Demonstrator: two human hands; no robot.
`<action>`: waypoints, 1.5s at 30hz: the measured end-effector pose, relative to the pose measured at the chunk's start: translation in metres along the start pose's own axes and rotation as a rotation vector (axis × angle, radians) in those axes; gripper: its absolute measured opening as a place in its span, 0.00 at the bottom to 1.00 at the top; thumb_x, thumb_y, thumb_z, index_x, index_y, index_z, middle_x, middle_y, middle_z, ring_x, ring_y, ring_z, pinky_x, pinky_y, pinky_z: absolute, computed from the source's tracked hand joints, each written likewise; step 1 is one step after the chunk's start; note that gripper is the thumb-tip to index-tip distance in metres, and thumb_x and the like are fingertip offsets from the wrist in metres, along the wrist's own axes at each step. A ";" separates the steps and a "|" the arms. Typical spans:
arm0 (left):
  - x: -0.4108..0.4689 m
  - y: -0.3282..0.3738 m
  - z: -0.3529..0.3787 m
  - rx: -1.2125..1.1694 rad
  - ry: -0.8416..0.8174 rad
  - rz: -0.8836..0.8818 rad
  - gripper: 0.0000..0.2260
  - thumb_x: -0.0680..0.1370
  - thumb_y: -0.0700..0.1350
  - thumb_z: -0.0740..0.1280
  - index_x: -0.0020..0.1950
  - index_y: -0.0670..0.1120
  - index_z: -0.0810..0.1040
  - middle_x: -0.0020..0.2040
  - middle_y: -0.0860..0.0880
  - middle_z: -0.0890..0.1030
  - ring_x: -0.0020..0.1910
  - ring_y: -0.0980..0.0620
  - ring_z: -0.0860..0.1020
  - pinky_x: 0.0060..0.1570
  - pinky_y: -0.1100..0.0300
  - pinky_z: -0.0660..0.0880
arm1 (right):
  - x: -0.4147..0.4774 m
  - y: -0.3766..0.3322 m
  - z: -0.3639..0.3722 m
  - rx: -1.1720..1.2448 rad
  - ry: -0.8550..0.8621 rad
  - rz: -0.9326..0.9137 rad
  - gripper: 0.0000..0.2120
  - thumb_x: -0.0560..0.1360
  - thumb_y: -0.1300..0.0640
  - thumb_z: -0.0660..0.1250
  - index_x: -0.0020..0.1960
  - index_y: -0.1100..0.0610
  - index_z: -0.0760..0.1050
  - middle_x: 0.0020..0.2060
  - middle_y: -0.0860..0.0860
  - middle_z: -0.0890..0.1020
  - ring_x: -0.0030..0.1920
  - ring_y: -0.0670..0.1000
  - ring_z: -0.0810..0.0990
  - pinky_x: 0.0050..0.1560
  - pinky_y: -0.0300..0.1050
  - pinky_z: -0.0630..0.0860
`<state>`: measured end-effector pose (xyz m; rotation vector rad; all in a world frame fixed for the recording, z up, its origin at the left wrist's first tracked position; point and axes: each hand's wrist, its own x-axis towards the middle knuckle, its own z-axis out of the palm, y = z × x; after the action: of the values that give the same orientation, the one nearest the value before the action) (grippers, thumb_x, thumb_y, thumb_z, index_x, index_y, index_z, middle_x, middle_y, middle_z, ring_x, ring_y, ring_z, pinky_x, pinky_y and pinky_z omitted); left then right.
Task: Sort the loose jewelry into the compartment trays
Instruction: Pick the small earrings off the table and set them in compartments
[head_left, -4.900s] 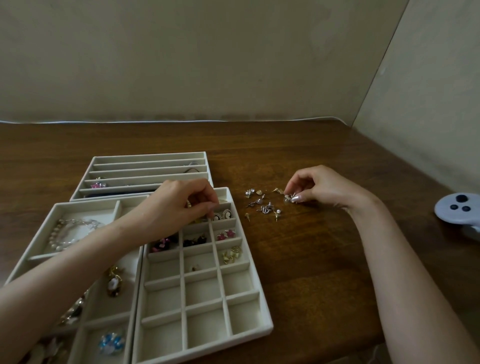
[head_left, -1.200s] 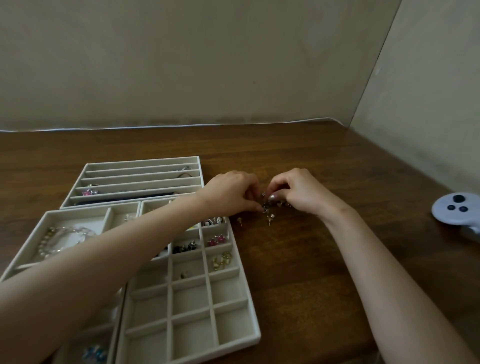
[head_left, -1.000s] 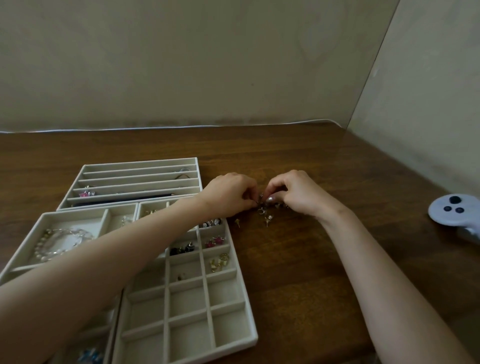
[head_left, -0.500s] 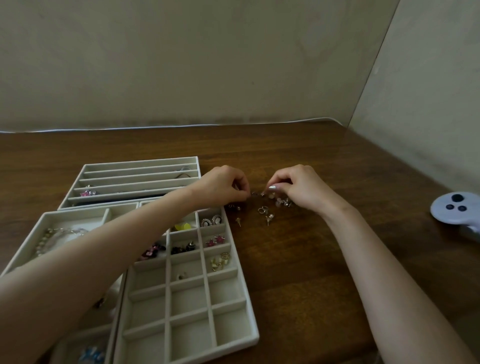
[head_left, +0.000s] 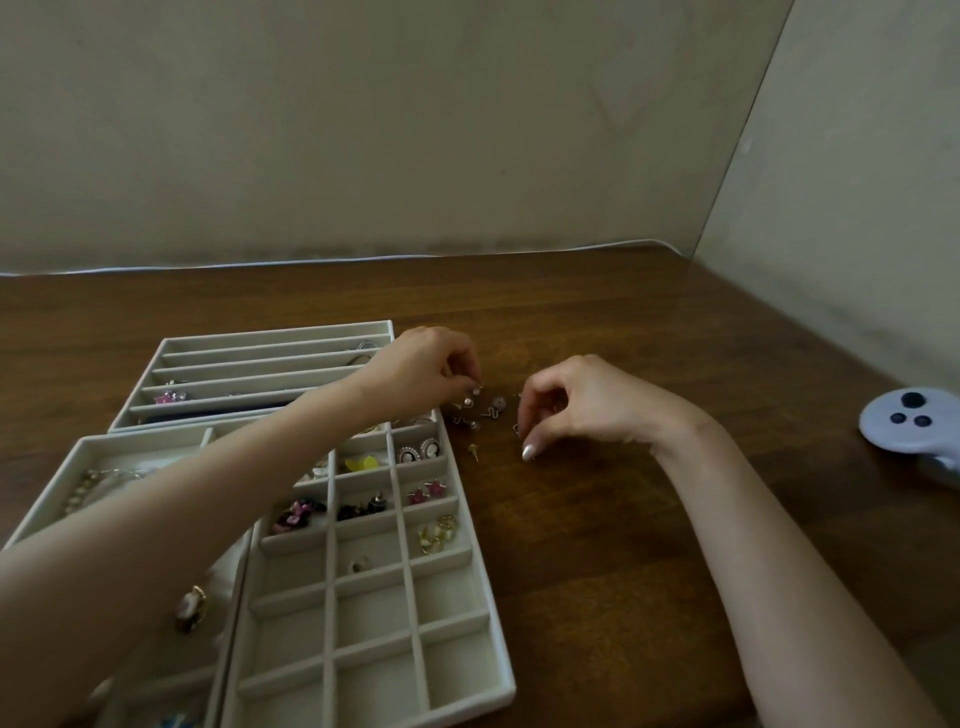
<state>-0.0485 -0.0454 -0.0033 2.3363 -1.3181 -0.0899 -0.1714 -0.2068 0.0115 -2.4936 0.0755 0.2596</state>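
Note:
Several small loose earrings (head_left: 480, 411) lie on the brown table just right of the grid tray's far corner, with a gold stud (head_left: 472, 450) a little nearer. My left hand (head_left: 428, 371) reaches over the trays, its curled fingertips pinching a small pearl earring (head_left: 475, 391) at the pile's left edge. My right hand (head_left: 587, 405) is on the pile's right side, thumb and forefinger pinching a tiny silver earring (head_left: 518, 429). The cream grid tray (head_left: 330, 649) holds pairs of earrings in its far compartments.
A slotted cream tray (head_left: 275, 332) sits at the back left. A wider-compartment tray (head_left: 140, 434) with a pearl bracelet (head_left: 85, 486) lies under my left forearm. A pale controller (head_left: 914, 426) rests at the right edge. Walls close the back and right.
My hands, close together over the pile a second ago, have drawn apart. The left stays at the pile's left edge, while the right has shifted right and nearer with a small piece.

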 end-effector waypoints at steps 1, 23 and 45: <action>-0.001 -0.001 -0.002 0.001 0.021 -0.004 0.04 0.76 0.43 0.66 0.50 0.47 0.78 0.47 0.54 0.76 0.39 0.64 0.71 0.36 0.70 0.67 | 0.001 -0.001 0.002 -0.031 -0.005 0.003 0.08 0.68 0.54 0.74 0.44 0.47 0.77 0.45 0.41 0.76 0.47 0.42 0.73 0.46 0.41 0.70; -0.041 -0.003 -0.020 -0.060 0.032 0.005 0.02 0.76 0.44 0.66 0.48 0.50 0.77 0.42 0.58 0.76 0.40 0.64 0.74 0.38 0.74 0.70 | 0.000 0.002 0.002 -0.078 -0.020 -0.030 0.11 0.70 0.62 0.73 0.42 0.46 0.77 0.47 0.42 0.78 0.48 0.42 0.76 0.48 0.41 0.73; -0.100 -0.030 -0.032 -0.276 0.172 -0.038 0.03 0.75 0.43 0.68 0.45 0.51 0.80 0.39 0.57 0.81 0.39 0.59 0.79 0.39 0.67 0.75 | -0.008 -0.063 0.055 0.318 0.142 -0.491 0.10 0.72 0.63 0.70 0.51 0.53 0.77 0.45 0.49 0.80 0.44 0.45 0.78 0.44 0.37 0.75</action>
<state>-0.0700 0.0614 -0.0034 2.0853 -1.1029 -0.0752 -0.1807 -0.1236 0.0070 -2.1275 -0.4023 -0.1278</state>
